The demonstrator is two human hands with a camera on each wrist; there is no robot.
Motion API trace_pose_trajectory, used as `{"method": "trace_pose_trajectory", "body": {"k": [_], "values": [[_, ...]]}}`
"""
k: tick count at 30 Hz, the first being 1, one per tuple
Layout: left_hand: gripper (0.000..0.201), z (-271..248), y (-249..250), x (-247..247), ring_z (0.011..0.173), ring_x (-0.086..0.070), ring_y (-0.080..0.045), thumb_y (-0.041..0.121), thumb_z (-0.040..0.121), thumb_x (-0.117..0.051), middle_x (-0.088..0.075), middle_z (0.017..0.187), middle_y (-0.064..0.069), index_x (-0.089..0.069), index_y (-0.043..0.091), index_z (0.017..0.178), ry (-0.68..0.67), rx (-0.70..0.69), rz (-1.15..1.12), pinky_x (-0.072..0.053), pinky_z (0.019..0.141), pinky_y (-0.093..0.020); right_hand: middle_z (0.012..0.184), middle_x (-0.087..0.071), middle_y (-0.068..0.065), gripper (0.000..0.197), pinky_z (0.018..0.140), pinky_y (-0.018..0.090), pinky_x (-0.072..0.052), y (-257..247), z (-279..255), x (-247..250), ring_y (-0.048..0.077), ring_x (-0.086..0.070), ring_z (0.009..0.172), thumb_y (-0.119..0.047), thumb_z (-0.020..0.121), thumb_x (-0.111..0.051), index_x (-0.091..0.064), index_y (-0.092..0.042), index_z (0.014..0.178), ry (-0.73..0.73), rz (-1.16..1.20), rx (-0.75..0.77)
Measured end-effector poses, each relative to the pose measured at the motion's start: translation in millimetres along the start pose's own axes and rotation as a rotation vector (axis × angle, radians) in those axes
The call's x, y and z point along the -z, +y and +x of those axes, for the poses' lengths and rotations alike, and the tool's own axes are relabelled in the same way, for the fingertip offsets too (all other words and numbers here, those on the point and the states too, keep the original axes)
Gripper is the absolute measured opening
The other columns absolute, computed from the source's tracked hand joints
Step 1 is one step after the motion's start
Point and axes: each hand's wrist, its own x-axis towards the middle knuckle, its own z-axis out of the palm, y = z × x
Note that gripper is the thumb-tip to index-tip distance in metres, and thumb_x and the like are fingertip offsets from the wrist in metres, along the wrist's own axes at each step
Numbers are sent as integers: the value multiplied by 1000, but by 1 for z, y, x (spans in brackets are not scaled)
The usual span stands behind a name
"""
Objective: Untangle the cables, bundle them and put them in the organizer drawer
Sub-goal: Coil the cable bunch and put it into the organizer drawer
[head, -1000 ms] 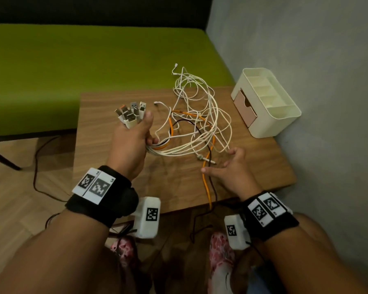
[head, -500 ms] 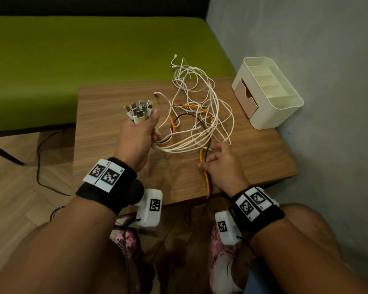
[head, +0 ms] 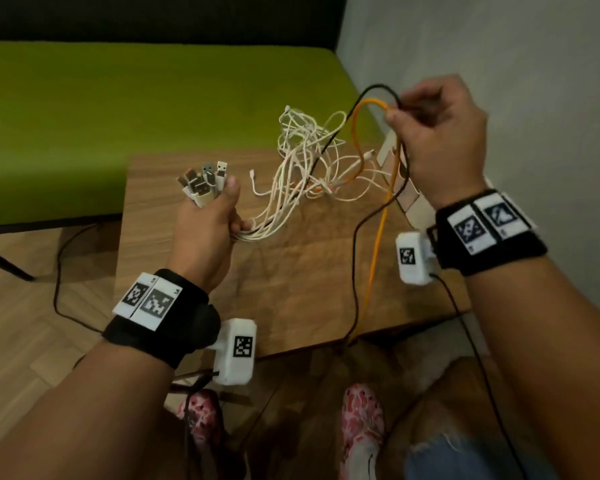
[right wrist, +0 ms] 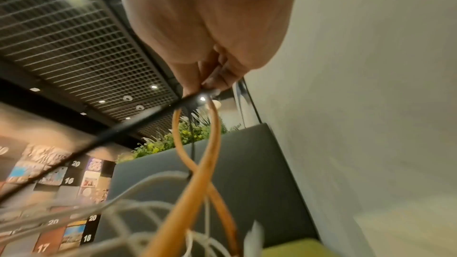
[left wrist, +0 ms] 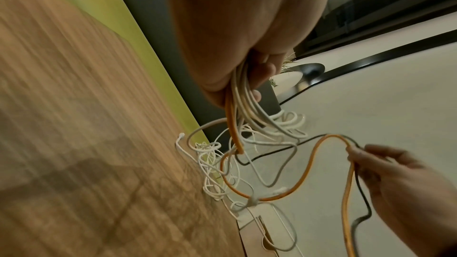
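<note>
Wood-grain desk (head: 291, 271) beside a green bench (head: 118, 116) is carrying the job, and the grips are the place to start: the left hand (head: 201, 230) is fisting round a cluster of cable ends, their USB plugs (head: 203, 181) sticking up past the thumb, while the right hand (head: 437, 140), raised at about one o'clock, is pinching a doubled loop of the orange cable (head: 374, 237) and black cable (head: 355, 254) between thumb and fingertips. White cables (head: 305, 157) are sprawling in a loose tangle on the desk between the hands, and the two coloured tails are trailing off its near edge. These leads look light, limp and snag-prone, so taking hold near a plug or a free loop seems wisest. Only the left wrist view is showing the strands leaving the fist; only the head view is showing the plugs and the organizer (head: 413, 202), mostly hidden behind the right wrist.
</note>
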Motion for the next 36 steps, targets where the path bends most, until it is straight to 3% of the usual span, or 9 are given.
{"method": "trace_pose_trajectory", "body": {"k": [3,5,10,14,17,19,25,32,36], "values": [[21,2,4,6,45,-35,-8,14,100,-55,-33,54,6,-48,19,81,8,-43,-32,-49,55,-28,84,-66,-17,21,78,23,-56,-19,40,-14,-2,-68,82,-25,84,-73,-58,-39,89,97,-29,256],[21,6,6,9,45,-36,-8,14,100,-55,-33,54,6,-47,19,81,17,-46,-37,-49,55,-28,86,-66,-14,5,78,20,-54,-18,55,-25,-6,-65,83,-23,87,-70,-68,-22,91,76,-94,339],[19,8,4,12,45,-37,-8,17,99,-56,-36,54,7,-50,20,82,31,-11,8,-49,56,-28,128,-59,15,42,104,39,-45,36,22,-33,30,-56,119,-37,82,-73,-68,-7,111,-290,-488,264],[19,5,3,9,45,-36,-9,18,98,-58,-37,53,8,-52,20,81,24,-4,38,-47,57,-30,118,-52,16,48,93,29,-42,63,-49,-4,29,-54,110,-33,79,-79,-62,-6,115,-135,-501,2],[18,3,1,3,45,-36,-9,17,98,-59,-37,53,8,-53,21,81,10,1,51,-47,57,-31,124,-57,8,75,93,34,-43,85,-100,8,29,-55,115,-48,71,-82,-52,-12,129,-436,-522,-629],[18,2,-2,1,46,-36,-9,17,98,-59,-37,54,8,-54,21,81,3,4,60,-47,58,-32,140,-53,9,94,103,41,-44,95,-118,10,29,-53,125,-53,65,-84,-44,-15,140,-611,-514,-861],[17,3,-1,3,46,-36,-9,16,99,-57,-38,55,8,-53,21,83,13,-5,89,-47,59,-32,126,-59,10,71,91,40,-48,100,-113,20,31,-57,112,-40,74,-83,-45,-19,131,-488,-597,-917],[19,3,0,2,46,-36,-10,16,99,-57,-38,55,7,-55,21,81,15,-1,104,-48,57,-31,91,-67,13,34,84,41,-52,110,-107,50,33,-63,89,-44,84,-71,-67,-11,83,-629,-957,-874],[18,2,-1,0,47,-36,-10,16,98,-58,-39,55,8,-56,22,81,3,1,110,-48,57,-31,77,-67,8,16,61,33,-55,105,-101,36,18,-67,64,-21,94,-64,-64,-18,79,-330,-423,-801]]}}
